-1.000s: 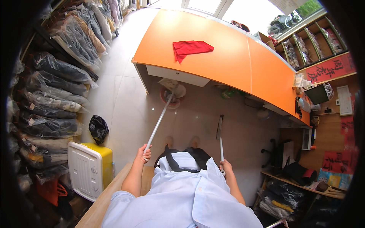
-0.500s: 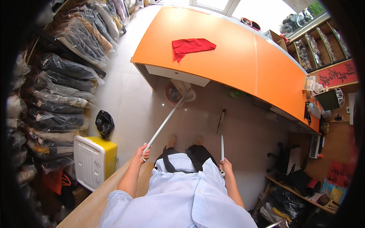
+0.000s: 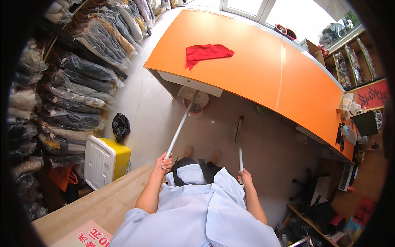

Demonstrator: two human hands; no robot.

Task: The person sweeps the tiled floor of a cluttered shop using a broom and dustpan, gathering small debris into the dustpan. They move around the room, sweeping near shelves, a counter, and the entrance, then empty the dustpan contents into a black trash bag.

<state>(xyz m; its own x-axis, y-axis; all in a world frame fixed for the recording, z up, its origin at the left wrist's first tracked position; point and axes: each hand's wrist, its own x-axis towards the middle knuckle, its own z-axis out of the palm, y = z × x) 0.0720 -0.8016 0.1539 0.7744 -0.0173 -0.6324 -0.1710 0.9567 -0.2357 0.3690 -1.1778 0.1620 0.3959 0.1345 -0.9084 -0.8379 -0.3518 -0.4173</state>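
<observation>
My left hand [image 3: 163, 163] is wrapped round the grey pole of a long-handled dustpan [image 3: 178, 131]. The pole slants forward and away, and its whitish pan, partly hidden by the desk edge, sits tilted over a red bin [image 3: 196, 113] on the floor. My right hand [image 3: 245, 178] grips the upper end of a broom's pale handle [image 3: 240, 154]. The narrow dark broom head [image 3: 239, 125] rests on the tiles in front of me, apart from the bin.
An orange desk [image 3: 234, 78] with a red cloth [image 3: 207, 54] on it spans ahead. Bagged clothes [image 3: 82, 92] hang at left, above a yellow box with a white lid [image 3: 101, 161] and a black bag [image 3: 121, 127]. A wooden counter [image 3: 90, 199] lies lower left; an office chair [image 3: 302, 183] stands right.
The dustpan's pan has tilted further up over the red bin, under the desk edge. The broom has hardly moved in my right hand. The view has shifted, bringing in a pink sign lower left.
</observation>
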